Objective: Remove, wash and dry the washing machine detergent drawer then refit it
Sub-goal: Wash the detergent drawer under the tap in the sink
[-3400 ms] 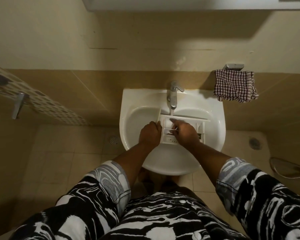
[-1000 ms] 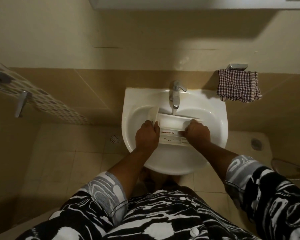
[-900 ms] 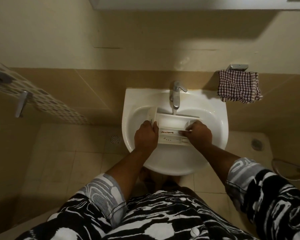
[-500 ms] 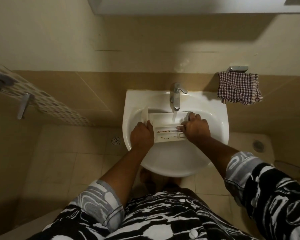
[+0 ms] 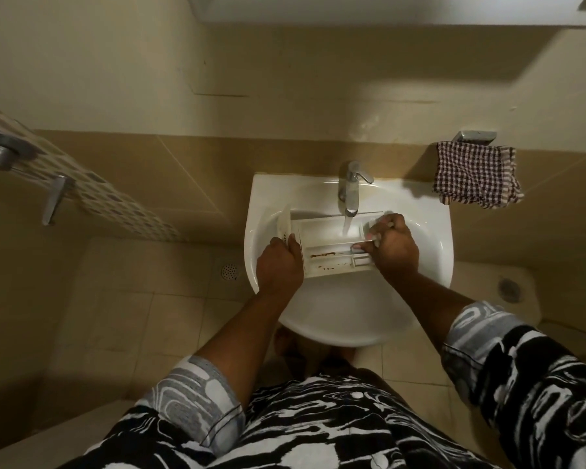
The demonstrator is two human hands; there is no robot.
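The white detergent drawer [image 5: 332, 247] lies across the white sink [image 5: 420, 265], open side up, with brown residue streaks in its near compartments. Water runs from the chrome tap [image 5: 351, 191] into the far compartment. My left hand [image 5: 279, 265] grips the drawer's left end by the front panel. My right hand [image 5: 391, 248] holds the right end with fingers curled over its edge.
A red-checked cloth [image 5: 476, 179] hangs from a metal holder on the wall right of the sink. A floor drain [image 5: 230, 271] sits left of the sink, another drain [image 5: 506, 286] to the right. A metal handle [image 5: 55, 198] juts from the patterned wall at left.
The drawer has turned open side up and shifted back under the tap. Both hands stayed on its ends and moved with it.
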